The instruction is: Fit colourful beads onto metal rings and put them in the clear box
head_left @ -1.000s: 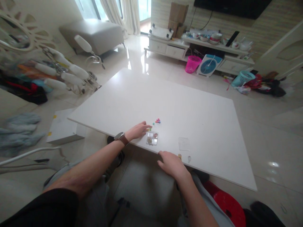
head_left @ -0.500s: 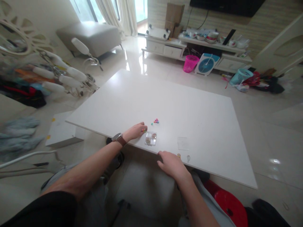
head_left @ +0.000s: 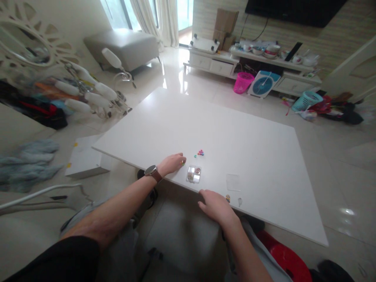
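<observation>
Box (head_left: 194, 174) lies flat near left hand (head_left: 173, 163) and beads (head_left: 201, 152), sides running near-to-far.

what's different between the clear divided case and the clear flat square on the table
The case is split into four compartments; the clear square is one undivided sheet. The case holds small pieces in two compartments; none show on the square. The case lies left of the square. Both look see-through and lie on the white table.

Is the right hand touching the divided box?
No, the right hand rests at the edge of the table, with a visible gap between it and the divided box.
</observation>
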A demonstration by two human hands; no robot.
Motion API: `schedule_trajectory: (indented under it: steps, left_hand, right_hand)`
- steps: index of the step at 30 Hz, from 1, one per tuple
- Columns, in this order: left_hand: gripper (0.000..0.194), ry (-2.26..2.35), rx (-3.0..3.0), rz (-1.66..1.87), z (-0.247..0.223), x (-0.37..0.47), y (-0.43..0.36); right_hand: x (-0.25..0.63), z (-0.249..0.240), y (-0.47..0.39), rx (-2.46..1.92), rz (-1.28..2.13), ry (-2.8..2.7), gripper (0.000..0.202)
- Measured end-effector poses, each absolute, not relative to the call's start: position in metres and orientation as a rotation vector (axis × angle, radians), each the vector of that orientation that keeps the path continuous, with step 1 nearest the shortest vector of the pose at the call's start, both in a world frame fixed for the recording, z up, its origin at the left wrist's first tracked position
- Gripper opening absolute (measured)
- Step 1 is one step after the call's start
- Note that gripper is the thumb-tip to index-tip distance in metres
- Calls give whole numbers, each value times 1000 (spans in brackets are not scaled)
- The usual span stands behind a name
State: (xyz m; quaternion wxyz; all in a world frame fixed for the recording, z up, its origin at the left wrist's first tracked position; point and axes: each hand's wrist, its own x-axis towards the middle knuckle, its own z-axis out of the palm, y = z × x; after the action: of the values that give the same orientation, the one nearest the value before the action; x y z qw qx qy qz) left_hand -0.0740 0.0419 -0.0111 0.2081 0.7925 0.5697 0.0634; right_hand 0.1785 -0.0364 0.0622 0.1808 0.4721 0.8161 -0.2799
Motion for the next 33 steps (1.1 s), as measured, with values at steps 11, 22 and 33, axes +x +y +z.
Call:
schedule_trajectory:
  steps: [11,22,33]
  left_hand:
    - [15,1585,2219,244,-10,-71,41]
    - [18,1551,2207,313,-6,-64,44]
    - [20,1528,2139,356,-8,-60,43]
  right_hand:
    - [172,60,-34,1345,-808,2325,30]
    - [176,65,-34,1369,-787,2336,26]
    - [178,70,-33,1375,-778,2330,25]
